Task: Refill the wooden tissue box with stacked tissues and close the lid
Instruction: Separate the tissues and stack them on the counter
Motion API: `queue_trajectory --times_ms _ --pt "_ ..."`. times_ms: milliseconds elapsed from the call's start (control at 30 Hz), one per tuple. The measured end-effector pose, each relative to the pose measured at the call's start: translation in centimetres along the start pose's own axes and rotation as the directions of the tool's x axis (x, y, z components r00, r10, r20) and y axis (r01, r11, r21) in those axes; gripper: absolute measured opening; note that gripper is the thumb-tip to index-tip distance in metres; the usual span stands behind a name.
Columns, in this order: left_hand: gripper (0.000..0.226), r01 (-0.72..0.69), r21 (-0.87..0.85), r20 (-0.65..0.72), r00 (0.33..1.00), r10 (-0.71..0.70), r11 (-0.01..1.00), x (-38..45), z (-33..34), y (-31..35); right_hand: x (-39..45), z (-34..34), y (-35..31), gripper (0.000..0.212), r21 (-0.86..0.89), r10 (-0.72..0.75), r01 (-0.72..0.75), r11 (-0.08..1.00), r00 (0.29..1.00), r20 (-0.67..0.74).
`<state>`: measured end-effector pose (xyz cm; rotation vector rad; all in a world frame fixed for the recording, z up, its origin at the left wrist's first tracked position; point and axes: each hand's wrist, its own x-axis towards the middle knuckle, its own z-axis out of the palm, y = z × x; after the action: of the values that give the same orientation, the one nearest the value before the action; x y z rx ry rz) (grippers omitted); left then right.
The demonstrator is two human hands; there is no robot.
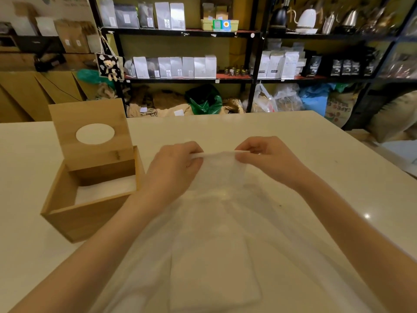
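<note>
Wooden tissue box (90,206) sits on the pale tabletop (316,154), left of both hands, touching neither. Its lid (92,134), with an oval cut-out, stands raised at the far side, so the box is open. White tissues (106,189) lie inside, low against the bottom. Left hand (173,166) and right hand (268,159) are close together over the middle of the tabletop; each grip is pinched closed, thumb against fingers, on the top edge of a thin clear plastic bag (218,175), stretching that edge between them. The bag drapes toward the camera. Inside it a pale flat stack (214,279) shows, probably tissues; the plastic blurs it. Shelves (191,32) with pouches stand behind.
</note>
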<state>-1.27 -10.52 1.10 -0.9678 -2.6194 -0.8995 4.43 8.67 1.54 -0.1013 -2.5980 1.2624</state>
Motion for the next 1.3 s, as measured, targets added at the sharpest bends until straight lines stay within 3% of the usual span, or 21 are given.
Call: queue_trajectory --times_ms 100,267,533,700,900,1133,1233,1300 --pt "0.014 0.044 -0.166 0.058 0.998 -0.035 0.985 -1.4 -2.2 1.0 -2.0 -0.6 -1.5 0.009 0.131 -0.01 0.01 0.991 1.0 0.003" --pt "0.013 0.229 -0.322 0.28 0.95 -0.138 0.919 -3.8 -4.3 2.1 -5.1 -0.4 -2.9 0.009 0.234 0.076 -0.094 0.968 0.994 0.084" --pt "0.01 0.411 -0.381 0.493 0.848 -0.194 0.828 -8.3 -3.4 0.8 -9.1 1.8 -1.6 0.008 0.303 0.227 -0.315 0.899 0.929 0.293" --pt "0.009 0.471 -0.362 0.546 0.807 -0.226 0.805 -9.6 -2.5 0.0 -10.4 3.7 -0.8 0.006 0.263 0.258 -0.338 0.903 0.919 0.297" --pt "0.008 0.383 -0.218 0.481 0.842 -0.243 0.898 -10.2 -1.2 -0.9 -10.5 4.8 -0.1 0.004 0.118 0.249 -0.277 0.954 0.945 0.211" --pt "0.011 0.227 -0.026 0.444 0.875 -0.192 0.974 -10.1 -0.7 -1.3 -10.1 4.9 0.2 0.002 -0.277 0.142 -0.092 0.956 0.976 0.167" --pt "0.027 0.202 0.018 0.437 0.879 -0.189 0.979 -9.8 -1.1 -1.1 -10.0 4.5 0.2 0.022 -0.48 0.08 0.033 0.877 0.974 0.212" --pt "0.033 0.168 0.018 0.439 0.884 -0.159 0.986 -9.6 -1.5 -1.0 -9.9 4.1 0.0 0.035 -0.496 0.031 0.109 0.861 0.964 0.266"
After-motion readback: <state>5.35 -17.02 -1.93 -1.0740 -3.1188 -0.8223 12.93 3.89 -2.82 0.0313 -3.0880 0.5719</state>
